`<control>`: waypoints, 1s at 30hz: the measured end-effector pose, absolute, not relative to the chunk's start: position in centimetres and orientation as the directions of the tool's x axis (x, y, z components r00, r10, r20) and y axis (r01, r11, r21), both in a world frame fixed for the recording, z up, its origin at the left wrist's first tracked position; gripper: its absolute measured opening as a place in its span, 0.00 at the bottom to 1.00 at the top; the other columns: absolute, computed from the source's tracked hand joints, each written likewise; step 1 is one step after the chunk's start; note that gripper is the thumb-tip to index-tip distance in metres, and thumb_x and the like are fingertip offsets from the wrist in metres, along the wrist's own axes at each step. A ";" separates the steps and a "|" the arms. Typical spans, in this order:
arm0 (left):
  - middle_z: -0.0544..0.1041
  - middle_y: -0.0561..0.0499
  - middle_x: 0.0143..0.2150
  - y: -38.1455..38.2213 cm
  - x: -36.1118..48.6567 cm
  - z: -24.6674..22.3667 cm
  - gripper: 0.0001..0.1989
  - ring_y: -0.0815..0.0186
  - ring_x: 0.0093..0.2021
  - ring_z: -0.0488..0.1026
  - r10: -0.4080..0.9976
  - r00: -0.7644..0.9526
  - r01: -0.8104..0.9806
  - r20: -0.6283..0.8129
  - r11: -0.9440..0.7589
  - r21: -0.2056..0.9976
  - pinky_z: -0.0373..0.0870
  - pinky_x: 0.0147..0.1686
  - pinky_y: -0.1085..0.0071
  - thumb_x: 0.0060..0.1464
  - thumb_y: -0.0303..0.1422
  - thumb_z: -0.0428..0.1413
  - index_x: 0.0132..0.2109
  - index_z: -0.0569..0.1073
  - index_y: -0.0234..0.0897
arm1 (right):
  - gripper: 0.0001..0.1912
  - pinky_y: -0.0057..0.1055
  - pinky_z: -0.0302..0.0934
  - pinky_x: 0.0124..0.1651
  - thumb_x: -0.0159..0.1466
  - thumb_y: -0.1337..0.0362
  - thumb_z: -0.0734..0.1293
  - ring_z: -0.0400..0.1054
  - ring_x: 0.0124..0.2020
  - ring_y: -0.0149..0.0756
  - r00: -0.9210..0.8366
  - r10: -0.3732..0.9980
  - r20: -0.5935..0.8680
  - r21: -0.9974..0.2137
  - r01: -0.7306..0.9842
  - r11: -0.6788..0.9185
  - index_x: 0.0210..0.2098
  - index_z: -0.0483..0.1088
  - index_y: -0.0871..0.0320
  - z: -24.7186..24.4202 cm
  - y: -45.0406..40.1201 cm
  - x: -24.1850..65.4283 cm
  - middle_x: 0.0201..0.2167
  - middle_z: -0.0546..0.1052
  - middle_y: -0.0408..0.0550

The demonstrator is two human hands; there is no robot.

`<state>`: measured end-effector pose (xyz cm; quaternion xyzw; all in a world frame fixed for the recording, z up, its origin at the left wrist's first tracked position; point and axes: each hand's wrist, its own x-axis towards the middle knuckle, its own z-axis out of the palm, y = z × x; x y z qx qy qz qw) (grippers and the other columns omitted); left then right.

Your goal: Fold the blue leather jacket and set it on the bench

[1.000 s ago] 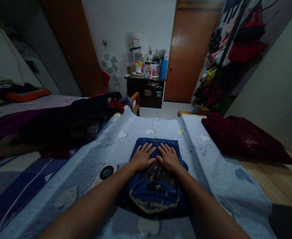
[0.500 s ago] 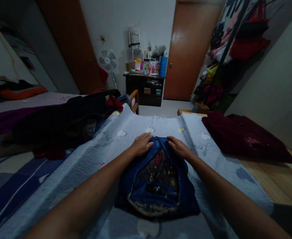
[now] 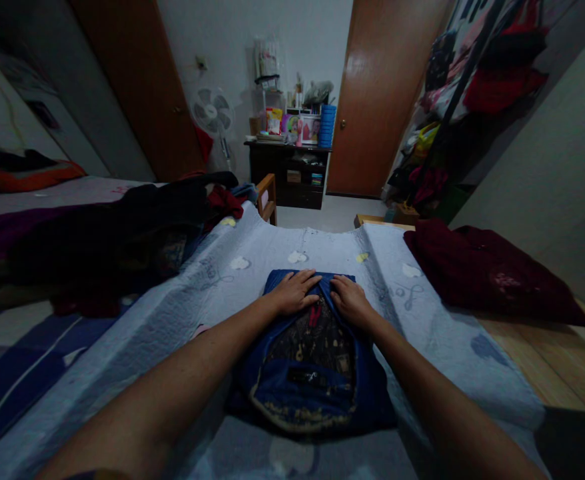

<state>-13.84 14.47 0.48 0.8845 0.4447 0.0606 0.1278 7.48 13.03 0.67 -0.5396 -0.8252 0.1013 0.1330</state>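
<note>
A folded blue jacket [image 3: 372,387] lies on the bed in front of me, its dark patterned lining [image 3: 302,343] showing between the front edges. A red tag [image 3: 315,313] and a black label [image 3: 306,377] are on it. My left hand [image 3: 295,292] rests palm down on the upper part, fingers stretched out over the cloth. Across from it, my right hand [image 3: 350,299] presses on the upper right side near the inner edge, its fingers slightly bent. The two hands are close together but apart.
Dark clothes [image 3: 122,233] are heaped to the left. A folded maroon garment [image 3: 492,273] sits at the right on a wooden surface [image 3: 527,353]. Beyond the light blue bed sheet [image 3: 317,243] stand a fan [image 3: 212,113], a dark cabinet [image 3: 267,173] and a door [image 3: 372,100].
Both hands have moved inward from the jacket's top edge to lie on its upper part. The top edge now looks wider and straighter, showing beyond my fingers.
</note>
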 end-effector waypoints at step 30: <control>0.78 0.48 0.48 11.4 -13.9 0.9 0.15 0.60 0.49 0.73 0.894 0.446 0.705 0.041 -0.380 0.598 0.66 0.50 0.67 0.55 0.30 0.52 0.49 0.74 0.37 | 0.08 0.29 0.53 0.37 0.61 0.66 0.61 0.70 0.38 0.38 -0.323 0.946 0.020 -0.393 0.867 0.305 0.39 0.69 0.57 3.1 6.7 5.4 0.36 0.77 0.49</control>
